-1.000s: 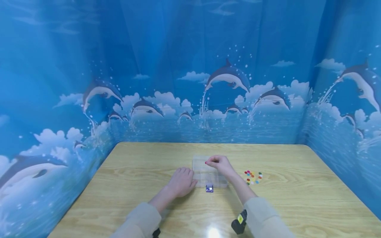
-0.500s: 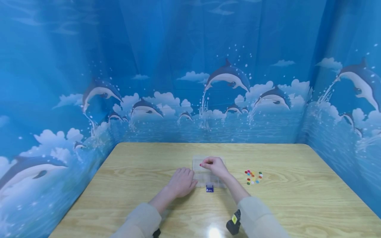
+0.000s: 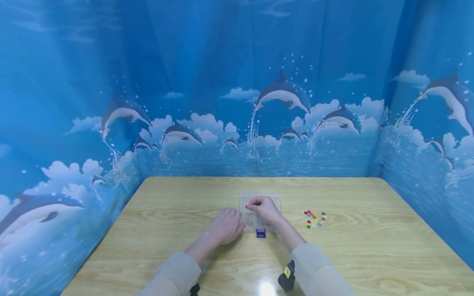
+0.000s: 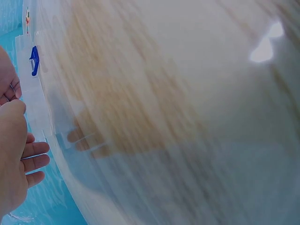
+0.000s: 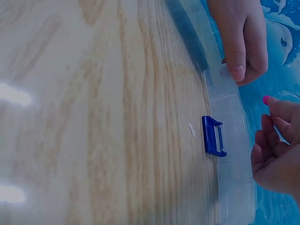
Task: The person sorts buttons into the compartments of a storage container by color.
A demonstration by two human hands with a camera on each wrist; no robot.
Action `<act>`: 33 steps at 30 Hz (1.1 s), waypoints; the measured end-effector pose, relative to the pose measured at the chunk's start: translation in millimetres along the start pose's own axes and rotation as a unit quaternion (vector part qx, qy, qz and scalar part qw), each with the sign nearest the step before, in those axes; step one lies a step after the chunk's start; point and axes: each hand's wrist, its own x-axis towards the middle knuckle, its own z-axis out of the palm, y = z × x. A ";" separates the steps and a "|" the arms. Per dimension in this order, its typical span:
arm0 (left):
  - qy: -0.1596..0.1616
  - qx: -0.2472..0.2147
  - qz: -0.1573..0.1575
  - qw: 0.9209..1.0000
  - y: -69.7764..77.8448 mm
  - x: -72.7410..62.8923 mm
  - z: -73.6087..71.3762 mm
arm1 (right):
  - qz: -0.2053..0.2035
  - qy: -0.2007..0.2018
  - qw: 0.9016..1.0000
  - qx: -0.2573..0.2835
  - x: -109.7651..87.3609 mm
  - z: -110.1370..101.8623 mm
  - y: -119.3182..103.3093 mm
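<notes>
Red bead (image 3: pixel 247 206) sits pinched in the right hand (image 3: pixel 263 209) over the clear compartment box (image 3: pixel 272 201) at bench (image 3: pixel 370 246) centre; left hand (image 3: pixel 226 226), fingers relaxed, steadies the box's nine-o'clock edge. Loose coloured beads (image 3: pixel 314 219) lie toward three o'clock.

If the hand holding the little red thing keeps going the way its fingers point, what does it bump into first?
Probably the clear plastic box. The right hand hovers over it, pinching a small red bead, fingertips aimed left and slightly down. How high it hovers is hard to tell.
</notes>
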 end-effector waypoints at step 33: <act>-0.002 -0.007 -0.005 1.000 1.8 -0.2 -2.6 | 0.030 0.033 0.999 -0.022 -2.8 -23.1 5.9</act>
